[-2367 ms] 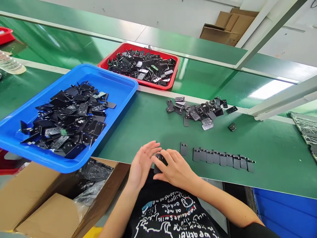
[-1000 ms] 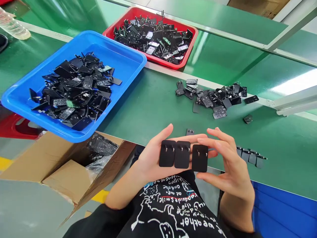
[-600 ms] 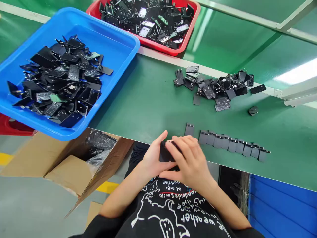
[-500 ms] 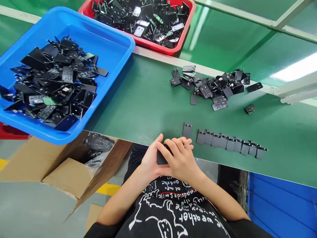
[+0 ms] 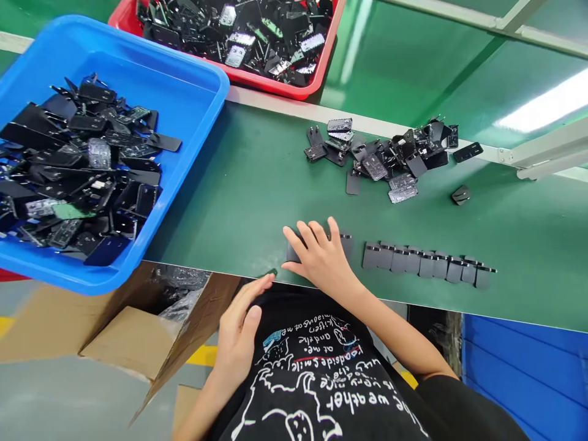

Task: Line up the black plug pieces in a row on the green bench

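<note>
My right hand [image 5: 318, 252] lies with spread fingers over flat black plates on the green table. One black plate [image 5: 294, 252] shows between its thumb and index finger; another black plate [image 5: 344, 245] shows beside the little finger. Near the table's front edge, my left hand [image 5: 239, 327] has its fingers stretched and the thumb apart. A small dark green piece [image 5: 272, 272] is at its fingertips; whether they touch it I cannot tell. To the right, several similar black plates [image 5: 426, 264] with small raised parts lie in an overlapping row.
A heap of black plates and circuit boards [image 5: 404, 153] lies at the back, with a single black piece [image 5: 460, 195] to its right. A blue tray [image 5: 197, 73] and a red tray [image 5: 316, 79] hold many more. Below the table stands an open cardboard box [image 5: 133, 331].
My hands have parted. The right hand has reached forward onto the table with the black plate, and the left has drawn back leftward. The green piece now shows at the left fingertips.
</note>
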{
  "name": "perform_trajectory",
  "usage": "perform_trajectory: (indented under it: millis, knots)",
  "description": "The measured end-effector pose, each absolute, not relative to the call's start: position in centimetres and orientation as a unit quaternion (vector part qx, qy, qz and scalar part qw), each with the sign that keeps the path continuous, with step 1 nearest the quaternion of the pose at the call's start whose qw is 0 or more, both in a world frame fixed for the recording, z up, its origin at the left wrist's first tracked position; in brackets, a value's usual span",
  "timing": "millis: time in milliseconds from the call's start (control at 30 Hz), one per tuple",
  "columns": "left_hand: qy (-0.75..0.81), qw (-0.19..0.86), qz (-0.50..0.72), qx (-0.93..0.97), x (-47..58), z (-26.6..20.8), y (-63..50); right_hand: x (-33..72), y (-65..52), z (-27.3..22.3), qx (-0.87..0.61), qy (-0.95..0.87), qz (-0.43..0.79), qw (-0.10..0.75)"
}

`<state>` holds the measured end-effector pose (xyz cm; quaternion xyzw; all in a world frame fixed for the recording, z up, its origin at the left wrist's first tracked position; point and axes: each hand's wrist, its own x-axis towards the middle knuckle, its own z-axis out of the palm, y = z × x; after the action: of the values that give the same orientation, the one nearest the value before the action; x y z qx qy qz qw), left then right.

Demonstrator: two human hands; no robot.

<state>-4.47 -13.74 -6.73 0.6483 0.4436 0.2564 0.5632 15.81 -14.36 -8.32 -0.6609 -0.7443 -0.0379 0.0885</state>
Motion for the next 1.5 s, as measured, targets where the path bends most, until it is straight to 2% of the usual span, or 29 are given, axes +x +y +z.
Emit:
perform_trajectory:
  millis: [100, 167, 233, 300, 433, 500, 567, 633, 800, 900, 967, 1100, 1200, 1367, 1500]
  knots:
    - [0.352, 0.301, 0.29, 0.838, -3.6, -7.3, -12.7, 16.6, -15.7, -6.8, -0.668, -0.733, -0.013, 0.127]
    - [0.296, 0.228, 0.281, 0.884, -2.3, -8.0, -12.0, 18.0, -17.9, -5.8, -0.67, -0.715, -0.006, 0.197]
    - [0.266, 0.207, 0.269, 0.902, -1.2, -8.9, -11.5, 20.3, -21.0, -5.5, -0.688, -0.669, -0.034, 0.279]
    - [0.257, 0.192, 0.272, 0.907, -0.6, -9.8, -11.4, 23.2, -24.6, -6.4, -0.725, -0.597, -0.12, 0.322]
    - [0.268, 0.18, 0.312, 0.893, -0.8, -11.0, -11.5, 29.2, -30.6, -11.0, -0.776, -0.419, -0.367, 0.296]
    - [0.281, 0.166, 0.34, 0.882, -0.5, -11.1, -11.7, 31.3, -32.0, -13.4, -0.73, -0.355, -0.496, 0.307]
    - [0.286, 0.143, 0.343, 0.883, 0.3, -10.9, -12.1, 32.6, -32.5, -15.1, -0.684, -0.322, -0.57, 0.321]
    - [0.28, 0.15, 0.309, 0.896, 1.4, -10.6, -12.5, 32.9, -32.5, -15.8, -0.68, -0.32, -0.571, 0.329]
    - [0.286, 0.371, 0.172, 0.867, 3.1, -10.6, -13.1, 32.5, -32.2, -15.3, -0.694, -0.323, -0.542, 0.348]
    - [0.27, 0.409, 0.119, 0.864, 2.8, -10.9, -13.0, 32.2, -32.1, -15.0, -0.694, -0.327, -0.535, 0.354]
    - [0.25, 0.381, 0.126, 0.881, 2.6, -10.9, -13.0, 32.1, -32.1, -15.0, -0.696, -0.325, -0.53, 0.359]
    - [0.219, 0.219, 0.257, 0.916, 2.6, -10.5, -12.6, 31.8, -32.0, -14.9, -0.711, -0.319, -0.511, 0.362]
    - [0.23, 0.158, 0.31, 0.909, 2.3, -9.9, -11.8, 32.0, -31.9, -14.9, -0.704, -0.309, -0.521, 0.37]
    - [0.295, 0.099, 0.322, 0.894, 1.2, -9.5, -10.4, 32.6, -31.8, -15.2, -0.675, -0.321, -0.53, 0.401]
    - [0.319, 0.089, 0.271, 0.904, 1.0, -9.1, -9.1, 32.3, -31.9, -15.1, -0.687, -0.316, -0.515, 0.404]
